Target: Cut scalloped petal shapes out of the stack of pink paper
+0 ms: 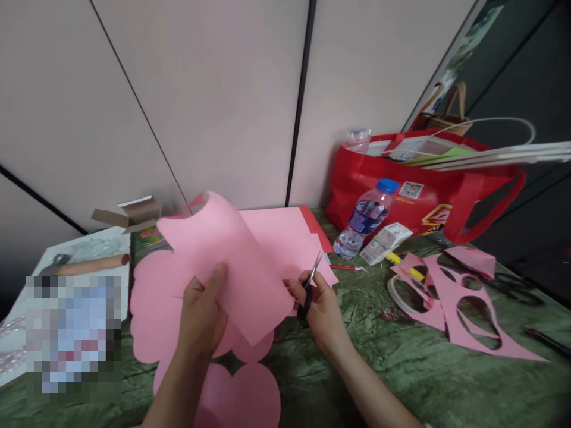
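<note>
My left hand (203,318) grips a pink paper sheet (243,279) with the thumb on top. The sheet is raised and curled, with a curved notch cut from its far left edge. My right hand (328,318) holds small scissors (306,300) by their black handles, blades pointing up and away. Its fingertips are at the sheet's right edge; whether they pinch it is unclear. Beneath the sheet and my left hand lie pink scalloped cut-outs (154,297), and nearer to me are rounded pink pieces (256,395). More pink paper (276,229) lies flat behind.
Right of the paper stand a water bottle (366,217), a small white box (386,244) and a red bag (357,184). Pink scraps with holes (450,309) overlap a tape roll (395,291). At left, a hammer (93,266) lies on a white board (118,303) near an open carton (147,223).
</note>
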Demonstrator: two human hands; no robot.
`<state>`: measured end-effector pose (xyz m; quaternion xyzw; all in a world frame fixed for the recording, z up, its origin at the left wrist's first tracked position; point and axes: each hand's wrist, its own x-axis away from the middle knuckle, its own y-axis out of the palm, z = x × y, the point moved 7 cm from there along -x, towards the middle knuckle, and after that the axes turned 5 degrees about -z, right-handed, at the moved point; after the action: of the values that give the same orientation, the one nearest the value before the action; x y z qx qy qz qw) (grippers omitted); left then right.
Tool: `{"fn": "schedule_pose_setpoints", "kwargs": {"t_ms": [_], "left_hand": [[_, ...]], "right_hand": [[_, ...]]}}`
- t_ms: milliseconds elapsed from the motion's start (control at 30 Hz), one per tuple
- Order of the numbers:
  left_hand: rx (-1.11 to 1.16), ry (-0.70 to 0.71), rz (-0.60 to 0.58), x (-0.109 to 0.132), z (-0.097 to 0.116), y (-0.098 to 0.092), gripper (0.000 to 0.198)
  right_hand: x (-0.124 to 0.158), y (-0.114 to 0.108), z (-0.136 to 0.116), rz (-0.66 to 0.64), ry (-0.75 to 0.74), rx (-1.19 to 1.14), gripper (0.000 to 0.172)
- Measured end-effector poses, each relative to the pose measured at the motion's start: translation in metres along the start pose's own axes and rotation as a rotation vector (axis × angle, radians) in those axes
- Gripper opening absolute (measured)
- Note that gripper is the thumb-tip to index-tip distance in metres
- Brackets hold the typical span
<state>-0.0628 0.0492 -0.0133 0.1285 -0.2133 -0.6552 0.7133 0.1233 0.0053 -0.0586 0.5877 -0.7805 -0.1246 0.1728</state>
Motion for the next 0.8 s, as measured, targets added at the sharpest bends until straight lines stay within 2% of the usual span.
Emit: {"fn": "schedule_pose_setpoints", "kwargs": {"t_ms": [100, 167, 233, 400, 467, 567, 667, 800], "left_hand": [[0.072, 0.024, 0.061, -0.002, -0.001, -0.002, 0.017], [0.069, -0.033, 0.09, -0.003, -0.01, -0.003, 0.016], [0.04, -0.107, 0.067, -0.002, -0.02, -0.001, 0.017], [0.003, -0.267, -0.267, 0.014, -0.04, 0.026, 0.043], [0.016, -0.259, -0.318, 0.017, -0.038, 0.032, 0.047], [0.055, -0.156, -0.186, 0.011, -0.026, 0.024, 0.044], [0.095, -0.036, -0.013, 0.005, -0.011, 0.011, 0.032], [0.093, -0.025, 0.016, 0.005, -0.008, 0.011, 0.018]], "right_hand": [[0.002, 0.001, 0.004, -0.014, 0.02, 0.008, 0.038], [0.002, -0.002, 0.004, 0.001, 0.0, 0.022, 0.039], [0.001, -0.008, 0.002, 0.032, -0.031, 0.037, 0.039], [-0.001, -0.017, -0.01, 0.084, -0.127, 0.063, 0.037], [0.001, -0.015, -0.012, 0.065, -0.152, 0.072, 0.034], [0.006, -0.005, -0.009, -0.054, -0.112, 0.104, 0.033], [0.016, 0.013, -0.003, -0.261, -0.022, 0.178, 0.031], [0.03, 0.034, 0.005, -0.505, 0.113, 0.203, 0.032]]}}
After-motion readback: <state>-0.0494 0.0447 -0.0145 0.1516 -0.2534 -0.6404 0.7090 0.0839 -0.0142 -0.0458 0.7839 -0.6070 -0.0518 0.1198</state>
